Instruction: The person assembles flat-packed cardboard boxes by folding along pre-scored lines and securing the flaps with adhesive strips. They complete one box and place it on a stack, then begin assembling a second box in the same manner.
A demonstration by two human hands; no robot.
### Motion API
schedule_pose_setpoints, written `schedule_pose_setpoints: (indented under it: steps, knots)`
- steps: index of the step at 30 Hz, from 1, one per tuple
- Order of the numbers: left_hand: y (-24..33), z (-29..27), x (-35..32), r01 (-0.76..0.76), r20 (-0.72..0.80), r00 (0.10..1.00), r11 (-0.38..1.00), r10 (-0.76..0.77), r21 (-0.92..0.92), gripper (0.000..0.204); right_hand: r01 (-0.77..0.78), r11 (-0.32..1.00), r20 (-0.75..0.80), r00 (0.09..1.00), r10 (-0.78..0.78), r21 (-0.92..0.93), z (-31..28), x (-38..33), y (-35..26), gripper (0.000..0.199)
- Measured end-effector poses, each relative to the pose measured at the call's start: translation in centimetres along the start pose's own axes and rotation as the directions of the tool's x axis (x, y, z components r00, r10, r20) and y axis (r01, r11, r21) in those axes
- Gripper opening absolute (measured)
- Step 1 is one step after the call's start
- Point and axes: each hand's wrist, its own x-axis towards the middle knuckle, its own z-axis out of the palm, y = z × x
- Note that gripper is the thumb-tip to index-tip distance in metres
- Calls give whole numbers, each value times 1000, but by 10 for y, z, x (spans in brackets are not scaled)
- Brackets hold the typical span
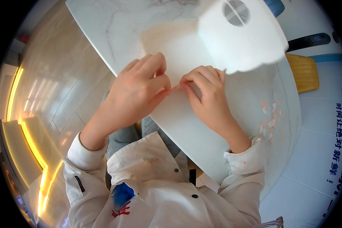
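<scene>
Glossy wood floor on the left, white marble table (114, 26) running to the right, and here I am at its near edge. My left hand (138, 89) is curled, thumb and forefinger pinching a tiny pale piece (176, 87) right where it meets my right hand (207, 95), pinching the same bit from the other side. Best I keep both pinches light and close; small peach and white petals (269, 119) lie scattered near right, white stand (241, 32) far right.
</scene>
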Motion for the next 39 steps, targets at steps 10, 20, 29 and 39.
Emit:
schedule_pose_setpoints:
  steps: [10,20,29,39]
  knots:
    - [-6,1,-8,141,2,990,986,-142,-91,18,-9,995,16,1000,8,99,2,-1,4,10]
    - [-24,-16,-4,-54,33,998,978,49,203,23,209,975,71,976,-204,-70,-21,3,3,24]
    - [-13,-21,-13,-16,-73,997,1000,15,-12,42,-28,958,-381,914,140,287,-51,29,44,66]
    - [-46,-31,54,589,235,806,776,-543,-224,25,-160,768,-149,937,316,620,-34,39,82,41]
